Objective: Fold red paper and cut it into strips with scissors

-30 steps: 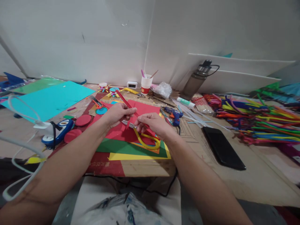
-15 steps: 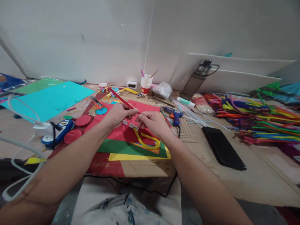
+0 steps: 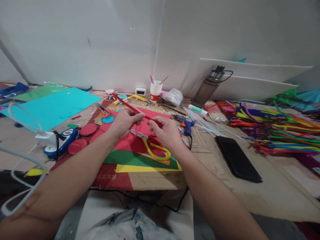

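Observation:
A narrow red strip (image 3: 124, 104) slants from the upper left down between my hands. My left hand (image 3: 127, 122) pinches it between thumb and fingers. My right hand (image 3: 165, 131) grips the strip's lower right part, a short way from the left. Below them lie red sheets (image 3: 125, 144) on a green sheet (image 3: 120, 158) and a yellow sheet (image 3: 147, 167). A white object (image 3: 140, 134), partly covered by my hands, rests there with a bent yellow tube (image 3: 160, 158) at its right end.
Red discs (image 3: 88, 129), a blue device (image 3: 62, 143) and a cyan sheet (image 3: 50, 108) lie left. Behind stand a paper cup (image 3: 156, 90) and a bottle (image 3: 208, 86). Right are a blue glue gun (image 3: 187, 126), a black phone (image 3: 238, 160) and colourful pipe cleaners (image 3: 280, 126).
My right hand has shifted slightly right along the strip, and the gap between my hands is wider. The strip's upper end has moved a little left.

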### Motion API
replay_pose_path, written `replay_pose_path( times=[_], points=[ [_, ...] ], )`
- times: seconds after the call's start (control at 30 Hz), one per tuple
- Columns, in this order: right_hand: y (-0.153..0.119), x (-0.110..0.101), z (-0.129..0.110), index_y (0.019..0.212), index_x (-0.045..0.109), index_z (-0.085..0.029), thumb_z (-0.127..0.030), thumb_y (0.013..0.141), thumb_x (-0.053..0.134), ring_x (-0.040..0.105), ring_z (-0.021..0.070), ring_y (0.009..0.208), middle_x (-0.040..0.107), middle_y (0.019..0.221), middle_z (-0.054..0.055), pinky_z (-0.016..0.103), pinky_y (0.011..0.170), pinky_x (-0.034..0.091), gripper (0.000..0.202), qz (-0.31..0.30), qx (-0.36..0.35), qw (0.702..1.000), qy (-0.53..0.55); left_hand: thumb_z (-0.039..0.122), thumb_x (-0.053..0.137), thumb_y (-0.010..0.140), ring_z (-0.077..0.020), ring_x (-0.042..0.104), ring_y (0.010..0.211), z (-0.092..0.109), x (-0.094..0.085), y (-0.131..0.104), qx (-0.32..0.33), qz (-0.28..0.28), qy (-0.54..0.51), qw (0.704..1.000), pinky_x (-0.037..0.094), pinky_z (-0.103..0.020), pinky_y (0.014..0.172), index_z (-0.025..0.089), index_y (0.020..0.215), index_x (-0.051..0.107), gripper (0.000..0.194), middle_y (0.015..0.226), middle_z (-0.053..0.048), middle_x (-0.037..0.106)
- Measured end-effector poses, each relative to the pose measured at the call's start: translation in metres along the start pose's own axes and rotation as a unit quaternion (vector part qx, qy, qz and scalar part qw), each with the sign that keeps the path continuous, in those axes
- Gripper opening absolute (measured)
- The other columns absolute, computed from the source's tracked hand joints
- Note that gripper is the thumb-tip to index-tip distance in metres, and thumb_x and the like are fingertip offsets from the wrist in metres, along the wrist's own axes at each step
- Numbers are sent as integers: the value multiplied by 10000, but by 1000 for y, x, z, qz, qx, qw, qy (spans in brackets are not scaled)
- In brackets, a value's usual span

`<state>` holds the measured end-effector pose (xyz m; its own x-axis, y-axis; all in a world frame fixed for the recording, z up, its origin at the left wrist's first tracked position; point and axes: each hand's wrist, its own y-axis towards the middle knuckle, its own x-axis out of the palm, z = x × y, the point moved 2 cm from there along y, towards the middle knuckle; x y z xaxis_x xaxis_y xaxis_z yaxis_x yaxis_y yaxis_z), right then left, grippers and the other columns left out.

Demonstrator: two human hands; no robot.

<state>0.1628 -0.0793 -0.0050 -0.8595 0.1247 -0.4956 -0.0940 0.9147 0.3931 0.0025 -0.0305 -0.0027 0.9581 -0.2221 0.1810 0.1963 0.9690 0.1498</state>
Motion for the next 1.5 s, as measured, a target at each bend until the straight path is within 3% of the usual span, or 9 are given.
replay_pose_path(
  times=[0.3,0.87,1.2,1.5],
  points=[
    [0,2,1,818,700,-191,-359,874,535,580,141,617,668,668,9,253,589,414,243,-7,9,999,33,321,779,641,-111,511,537,-6,-1,-3,16,-25,123,992,385,-242,533,130,662,712,204,580,-25,628],
    [-1,-1,-3,804,682,-186,-344,853,563,583,143,618,667,678,13,260,600,441,204,22,26,996,77,281,794,618,-107,496,554,-1,1,-4,60,-7,60,996,390,-242,547,143,657,699,173,572,-4,603],
    [0,-2,-2,817,680,-180,-397,848,591,598,140,634,681,697,24,260,612,464,237,29,38,991,124,233,788,580,-112,504,571,-2,1,-4,73,40,53,995,410,-243,572,159,619,683,134,585,-1,595],
    [-1,-2,-2,749,664,-184,-395,865,571,580,133,610,665,667,18,261,606,458,258,34,25,991,125,258,796,639,-98,508,554,-5,3,-5,65,7,-6,998,399,-236,553,145,628,689,156,570,-5,604]
  ],
)
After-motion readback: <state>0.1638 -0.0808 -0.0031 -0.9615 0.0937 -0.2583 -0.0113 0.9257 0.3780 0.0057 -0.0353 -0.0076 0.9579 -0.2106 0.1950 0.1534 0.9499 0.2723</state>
